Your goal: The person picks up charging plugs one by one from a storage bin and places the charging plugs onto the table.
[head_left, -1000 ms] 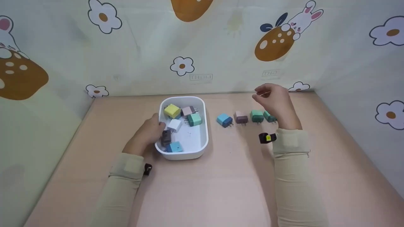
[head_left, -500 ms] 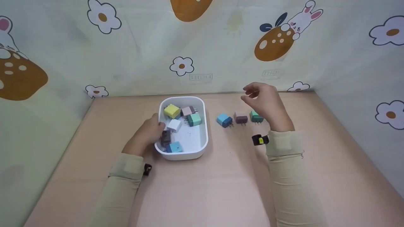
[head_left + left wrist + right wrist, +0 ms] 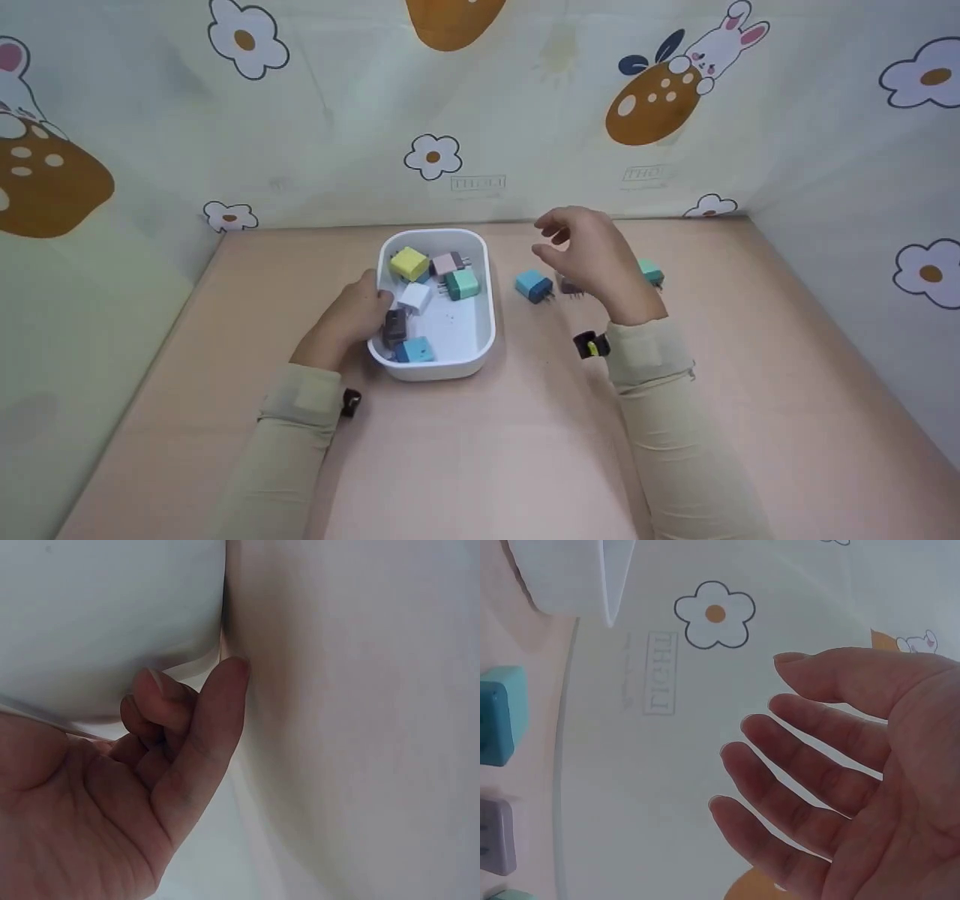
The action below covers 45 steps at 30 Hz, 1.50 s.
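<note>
Our left grip (image 3: 352,309) clamps the tray (image 3: 459,330); our right grip (image 3: 591,251), fingers apart, half-hides a mauve plug (image 3: 568,286), flowered wall (image 3: 337,150) behind.

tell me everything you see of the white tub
The white tub is a lidless rectangle with rounded corners and a smooth rim, plastic by its look. It sits upright on the pinkish surface, long sides running front to back. The left hand grips its left side by the rim. Several plug-like blocks lie inside; a few dark specks dot its floor.
</note>
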{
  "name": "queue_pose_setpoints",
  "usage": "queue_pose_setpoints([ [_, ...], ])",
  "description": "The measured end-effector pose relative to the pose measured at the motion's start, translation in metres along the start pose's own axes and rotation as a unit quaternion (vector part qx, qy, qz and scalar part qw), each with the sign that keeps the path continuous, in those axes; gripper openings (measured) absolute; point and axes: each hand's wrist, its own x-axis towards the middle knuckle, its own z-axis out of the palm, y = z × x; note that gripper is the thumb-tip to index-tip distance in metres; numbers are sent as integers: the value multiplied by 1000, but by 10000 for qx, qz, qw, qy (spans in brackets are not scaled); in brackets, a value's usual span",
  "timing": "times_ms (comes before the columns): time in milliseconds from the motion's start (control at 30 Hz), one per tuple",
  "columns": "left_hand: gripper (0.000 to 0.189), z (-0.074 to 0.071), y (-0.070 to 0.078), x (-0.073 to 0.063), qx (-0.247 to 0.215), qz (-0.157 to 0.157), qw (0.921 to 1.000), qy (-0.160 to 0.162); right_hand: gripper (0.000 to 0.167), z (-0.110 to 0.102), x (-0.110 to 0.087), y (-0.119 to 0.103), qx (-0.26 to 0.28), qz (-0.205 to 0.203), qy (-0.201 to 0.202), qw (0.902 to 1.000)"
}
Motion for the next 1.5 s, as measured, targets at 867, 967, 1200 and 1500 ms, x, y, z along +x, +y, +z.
queue_pose_setpoints([
  [867, 59, -1, 3, -1, -138, -79, 9998, -92, 40, 75, -12, -45, -603, -1508, -650, 9846],
  [967, 60, -2, 3, -1, -131, -100, 9998, -116, 44, 85, -13, -46, -709, -1853, -702, 9776],
  [1200, 60, -1, 3, 0, -228, -198, 9994, -151, 48, 107, -16, -45, -745, -2265, -1084, 9651],
  [1500, 60, -1, 2, 1, -239, -133, 9996, -108, 53, 120, -16, -41, -608, -2198, -1731, 9581],
])
